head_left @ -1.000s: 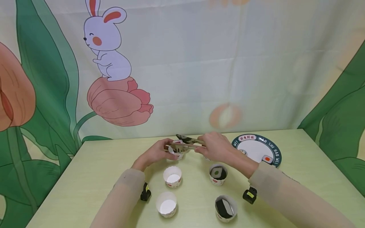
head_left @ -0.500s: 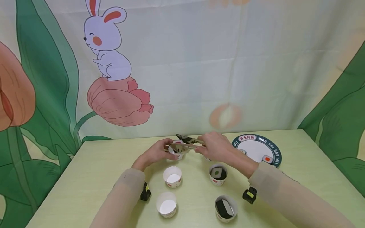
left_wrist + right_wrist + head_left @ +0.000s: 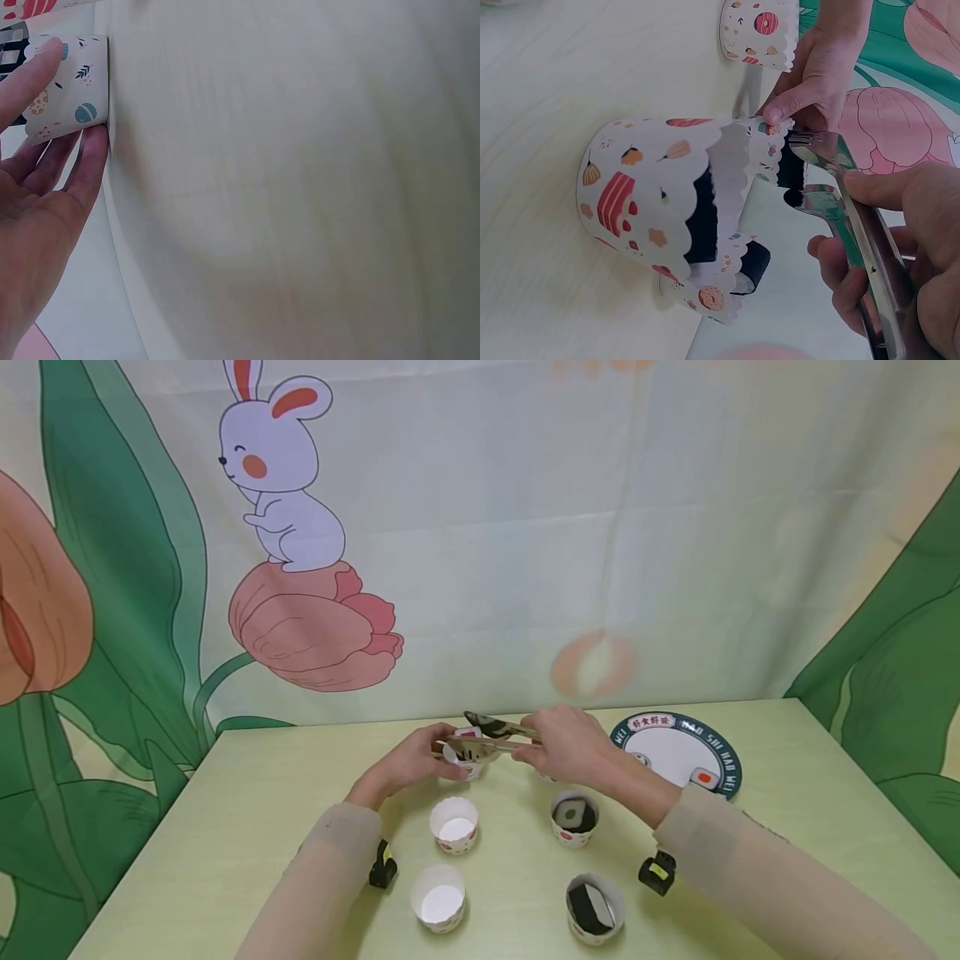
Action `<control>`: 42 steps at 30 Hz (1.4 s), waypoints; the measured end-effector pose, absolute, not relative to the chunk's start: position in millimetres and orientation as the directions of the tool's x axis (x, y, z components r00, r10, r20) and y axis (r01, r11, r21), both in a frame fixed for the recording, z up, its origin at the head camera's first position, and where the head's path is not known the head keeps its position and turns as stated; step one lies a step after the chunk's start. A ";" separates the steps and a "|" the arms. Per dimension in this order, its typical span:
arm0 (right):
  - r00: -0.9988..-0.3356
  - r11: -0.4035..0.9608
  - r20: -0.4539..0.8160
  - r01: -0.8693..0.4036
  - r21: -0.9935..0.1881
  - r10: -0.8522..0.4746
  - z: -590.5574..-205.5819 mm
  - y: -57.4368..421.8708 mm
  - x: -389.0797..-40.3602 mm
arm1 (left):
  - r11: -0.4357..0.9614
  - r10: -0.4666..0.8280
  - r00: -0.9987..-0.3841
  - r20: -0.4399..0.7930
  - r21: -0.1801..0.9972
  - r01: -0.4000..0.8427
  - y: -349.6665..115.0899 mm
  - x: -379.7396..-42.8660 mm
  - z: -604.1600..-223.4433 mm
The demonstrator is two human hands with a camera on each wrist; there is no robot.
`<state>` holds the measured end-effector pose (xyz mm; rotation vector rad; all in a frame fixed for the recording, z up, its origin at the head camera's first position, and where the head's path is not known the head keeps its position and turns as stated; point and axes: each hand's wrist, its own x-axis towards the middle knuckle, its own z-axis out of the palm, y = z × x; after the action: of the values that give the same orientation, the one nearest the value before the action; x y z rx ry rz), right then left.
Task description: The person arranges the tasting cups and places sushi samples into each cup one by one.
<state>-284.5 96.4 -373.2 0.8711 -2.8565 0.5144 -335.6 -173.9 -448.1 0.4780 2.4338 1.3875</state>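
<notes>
At the table's back, my left hand (image 3: pixel 415 758) holds a small white paper cup (image 3: pixel 71 90) printed with little pictures. The thumb lies on one side of the cup and the fingers on the other. My right hand (image 3: pixel 566 743) grips metal tongs (image 3: pixel 870 259), with their fork-like tips at that cup's mouth. A black-wrapped sushi piece (image 3: pixel 790 166) shows in the mouth, right by the tips. Whether the tips touch it is hard to tell. In the head view, the tongs and fingers partly cover the cup.
Two cups with bare white insides, a middle one (image 3: pixel 453 825) and a front one (image 3: pixel 438 898), stand on the left. On the right, a cup (image 3: pixel 574 839) and a nearer cup (image 3: pixel 617 906) hold black-wrapped sushi. A round plate (image 3: pixel 731 752) with sushi lies behind the right forearm.
</notes>
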 end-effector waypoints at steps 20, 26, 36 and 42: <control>-0.848 0.796 0.183 -0.530 -0.293 -0.497 -369.6 98.3 -284.8 | 0.467 0.423 -0.902 -0.092 0.874 0.130 -174.0 -335.1 -448.2; -0.853 0.798 0.174 -0.521 -0.303 -0.491 -367.6 100.7 -284.4 | 0.473 0.414 -0.905 -0.098 0.873 0.121 -173.8 -334.4 -446.9; -0.857 0.800 0.160 -0.516 -0.308 -0.491 -369.2 105.1 -285.4 | 0.476 0.429 -0.900 -0.076 0.866 0.153 -173.4 -333.6 -446.4; -0.853 0.788 0.160 -0.521 -0.328 -0.497 -370.5 108.2 -285.5 | 0.469 0.442 -0.895 -0.068 0.867 0.166 -173.7 -333.2 -447.1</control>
<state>-285.5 108.2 -370.5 0.8288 -2.9091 0.5626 -333.2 -173.7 -447.1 0.5183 2.4377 1.3927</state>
